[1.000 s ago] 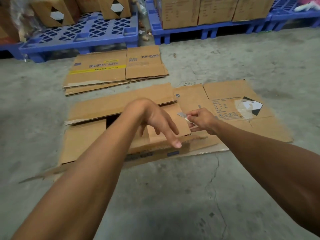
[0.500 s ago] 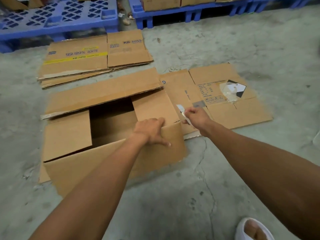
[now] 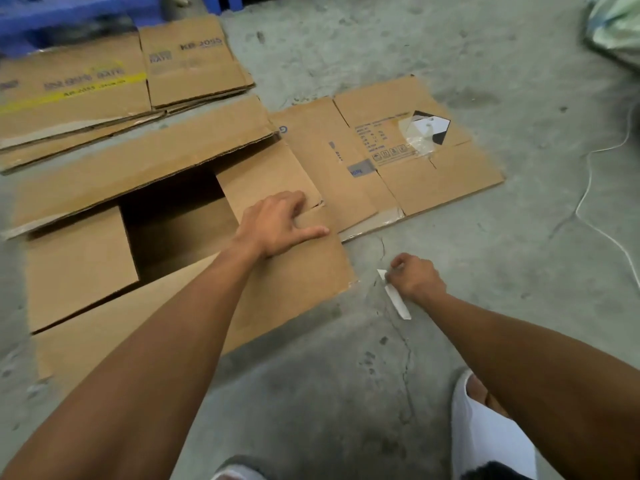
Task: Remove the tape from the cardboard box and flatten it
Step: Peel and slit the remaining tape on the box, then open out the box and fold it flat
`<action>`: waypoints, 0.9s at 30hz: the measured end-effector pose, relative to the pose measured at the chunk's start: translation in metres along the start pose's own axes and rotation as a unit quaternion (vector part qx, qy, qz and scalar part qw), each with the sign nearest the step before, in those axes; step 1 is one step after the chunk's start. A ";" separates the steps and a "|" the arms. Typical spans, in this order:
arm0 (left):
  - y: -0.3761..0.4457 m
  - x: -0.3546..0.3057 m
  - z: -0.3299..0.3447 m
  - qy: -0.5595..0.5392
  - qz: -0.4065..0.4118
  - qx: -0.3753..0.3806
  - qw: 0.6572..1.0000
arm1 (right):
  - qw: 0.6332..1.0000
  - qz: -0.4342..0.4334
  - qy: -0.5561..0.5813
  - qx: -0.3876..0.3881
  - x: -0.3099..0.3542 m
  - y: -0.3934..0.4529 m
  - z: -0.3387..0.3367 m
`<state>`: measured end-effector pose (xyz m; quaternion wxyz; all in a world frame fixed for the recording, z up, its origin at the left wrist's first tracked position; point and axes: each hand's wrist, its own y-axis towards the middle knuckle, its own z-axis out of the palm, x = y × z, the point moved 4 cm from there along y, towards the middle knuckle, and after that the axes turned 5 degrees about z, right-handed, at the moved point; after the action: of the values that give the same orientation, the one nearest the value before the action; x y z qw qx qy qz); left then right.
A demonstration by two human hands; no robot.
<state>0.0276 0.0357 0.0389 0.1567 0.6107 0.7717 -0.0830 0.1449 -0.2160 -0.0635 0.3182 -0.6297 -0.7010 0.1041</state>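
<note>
We take this for a warehouse or storeroom: a bare, cracked concrete floor (image 3: pixel 450 64), flattened cartons (image 3: pixel 104 88) lying in stacks on it, and blue plastic pallets (image 3: pixel 69 15) along the far edge.

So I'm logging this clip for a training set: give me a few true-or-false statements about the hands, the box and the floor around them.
1. The left hand rests on the open cardboard box. True.
2. The right hand is empty. False: its grip pinches a pale strip of tape.
3. The right hand is over the box. False: it is over bare concrete floor, beside the box.
4. A flattened box lies beyond the open one. True.
5. A white cord lies on the floor at right. True.
</note>
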 end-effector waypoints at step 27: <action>0.033 -0.017 -0.115 -0.453 -0.309 -0.249 0.798 | 0.857 -0.257 0.245 0.373 0.207 -0.055 -0.043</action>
<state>0.0471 0.0650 0.1544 0.6009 0.1726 0.7546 -0.1994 0.1236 -0.0405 0.0654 0.7063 -0.2662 -0.6458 0.1149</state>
